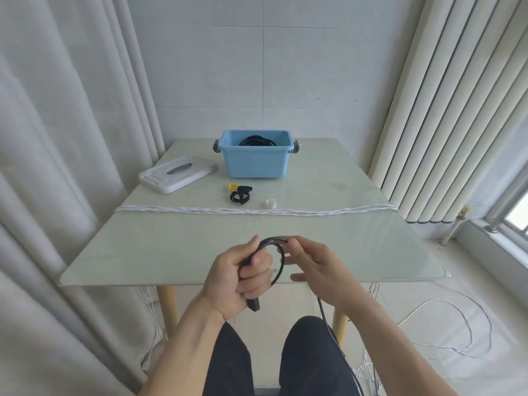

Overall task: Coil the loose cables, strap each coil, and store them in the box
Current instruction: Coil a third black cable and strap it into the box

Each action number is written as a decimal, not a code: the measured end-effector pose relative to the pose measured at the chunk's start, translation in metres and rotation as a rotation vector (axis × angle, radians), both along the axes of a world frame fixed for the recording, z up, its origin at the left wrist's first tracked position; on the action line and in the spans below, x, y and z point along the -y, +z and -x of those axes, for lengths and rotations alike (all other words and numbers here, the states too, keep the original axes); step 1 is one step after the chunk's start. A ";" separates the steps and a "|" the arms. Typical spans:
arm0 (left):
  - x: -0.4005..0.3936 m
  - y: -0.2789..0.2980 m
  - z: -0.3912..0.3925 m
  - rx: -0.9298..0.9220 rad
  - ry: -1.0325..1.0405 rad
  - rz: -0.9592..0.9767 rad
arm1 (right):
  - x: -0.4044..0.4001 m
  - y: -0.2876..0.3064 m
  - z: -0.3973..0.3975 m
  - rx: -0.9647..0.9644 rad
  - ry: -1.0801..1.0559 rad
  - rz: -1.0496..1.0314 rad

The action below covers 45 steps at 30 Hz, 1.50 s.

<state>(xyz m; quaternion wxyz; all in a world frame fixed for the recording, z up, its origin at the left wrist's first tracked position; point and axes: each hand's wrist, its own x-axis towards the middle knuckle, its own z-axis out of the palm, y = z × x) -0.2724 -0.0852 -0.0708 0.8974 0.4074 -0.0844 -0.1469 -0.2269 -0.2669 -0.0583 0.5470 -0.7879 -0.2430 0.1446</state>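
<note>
Dark-trousered knees point(308, 355) sit lowest in frame, under both forearms. Left hand point(238, 277) fisted around black cable point(281, 260), fingers curled tight on it near its plug end; plug point(254, 304) pokes out below the fist. From the top of that fist the cable arcs up and over to the right hand point(310, 265), which pinches it between thumb and fingertips at the top of the loop. 1 small loop is formed between the 2 grips. Cable tail drops down from the right-hand side of the loop, passes under the right wrist and runs past the right knee toward the floor, out of frame at the bottom.

Both grips hover above the near edge of the glass-topped table point(171, 252), not resting on it. Beyond the grips, a white cord point(257, 210) stretches across the tabletop from side to side. Past that cord, ahead of the grips: black strap point(241, 194) curled up, yellow strap point(233, 186) touching its left side, and a small white cap-like item point(271, 203) just right of them, identity unclear.

Farthest from the grips, blue box point(255, 160) stands open at the back of the table, with at least 1 black coil point(257, 140) inside. Left of the box, white lid point(177, 173) lies flat. White cord loops on the floor point(451, 324) to the right of the grips.
</note>
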 end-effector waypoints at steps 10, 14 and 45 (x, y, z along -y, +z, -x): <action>0.008 -0.004 0.002 -0.026 0.116 -0.159 | -0.015 0.001 0.010 -0.405 -0.178 -0.395; 0.016 0.000 0.005 -0.100 0.105 -0.047 | -0.017 0.003 0.014 -0.454 -0.192 -0.423; -0.036 0.000 -0.010 -0.084 0.898 0.334 | 0.038 -0.012 0.006 -0.007 0.001 0.414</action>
